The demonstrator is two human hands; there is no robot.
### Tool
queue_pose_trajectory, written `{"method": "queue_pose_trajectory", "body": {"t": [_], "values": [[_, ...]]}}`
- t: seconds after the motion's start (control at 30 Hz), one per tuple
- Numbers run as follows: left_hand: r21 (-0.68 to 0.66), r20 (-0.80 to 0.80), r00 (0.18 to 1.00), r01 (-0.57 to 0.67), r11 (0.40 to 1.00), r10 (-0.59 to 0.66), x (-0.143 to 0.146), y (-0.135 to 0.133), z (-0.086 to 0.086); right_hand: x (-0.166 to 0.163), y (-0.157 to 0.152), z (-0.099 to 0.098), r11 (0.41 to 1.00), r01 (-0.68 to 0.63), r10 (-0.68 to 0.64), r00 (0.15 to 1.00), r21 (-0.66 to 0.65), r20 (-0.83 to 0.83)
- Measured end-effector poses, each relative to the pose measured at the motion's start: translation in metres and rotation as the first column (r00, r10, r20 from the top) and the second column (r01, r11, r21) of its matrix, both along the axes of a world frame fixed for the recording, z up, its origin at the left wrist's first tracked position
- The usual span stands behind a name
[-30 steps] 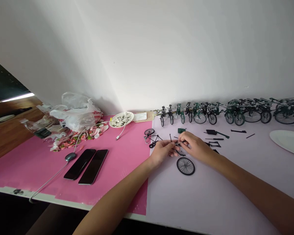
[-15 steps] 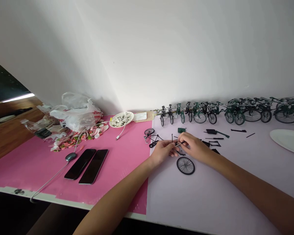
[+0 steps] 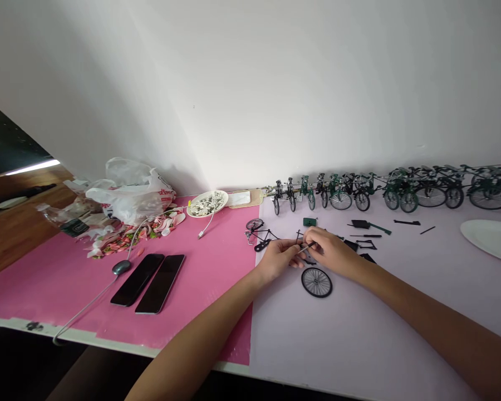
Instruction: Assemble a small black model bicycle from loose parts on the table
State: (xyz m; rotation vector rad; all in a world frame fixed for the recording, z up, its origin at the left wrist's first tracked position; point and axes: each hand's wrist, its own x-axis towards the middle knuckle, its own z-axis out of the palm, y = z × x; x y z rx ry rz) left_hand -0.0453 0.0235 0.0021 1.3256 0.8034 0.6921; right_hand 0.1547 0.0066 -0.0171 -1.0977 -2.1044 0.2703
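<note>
My left hand (image 3: 279, 257) is closed, its fingers pinching a thin black model-bicycle part (image 3: 299, 234) that pokes up above them. Fingers of my right hand (image 3: 326, 249) are closed on a small screwdriver (image 3: 304, 248), whose thin metal shaft points toward my left fingers. Where tip and part meet is hidden. Just below both hands lies a spoked black wheel (image 3: 316, 282), flat on the pale sheet. Left of my left hand is a partly built black model bicycle (image 3: 268, 234) with a wheel attached. A green piece (image 3: 309, 221) sits behind my hands.
Finished model bicycles (image 3: 340, 195) stand in a row along the wall. Loose dark parts (image 3: 360, 224) lie to the right, before a white plate (image 3: 495, 239). Leftward are two phones (image 3: 160, 284), a cable, a plate of small pieces (image 3: 207, 210), petals (image 3: 150, 229) and plastic bags (image 3: 137, 195).
The thin black part in my left fingers has tilted and sits slightly further right. The screwdriver has turned a little in my right fingers. Both hands stay in nearly the same place.
</note>
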Motion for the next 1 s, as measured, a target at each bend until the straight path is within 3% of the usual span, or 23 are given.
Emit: {"method": "queue_pose_trajectory", "body": {"t": [1.0], "values": [[0.027,-0.016,0.999,0.03,0.999,-0.03,-0.0005,-0.0015,0.0005,0.0009,0.0004,0.0006,0.999,0.01,-0.01,1.0,-0.032,0.023]]}}
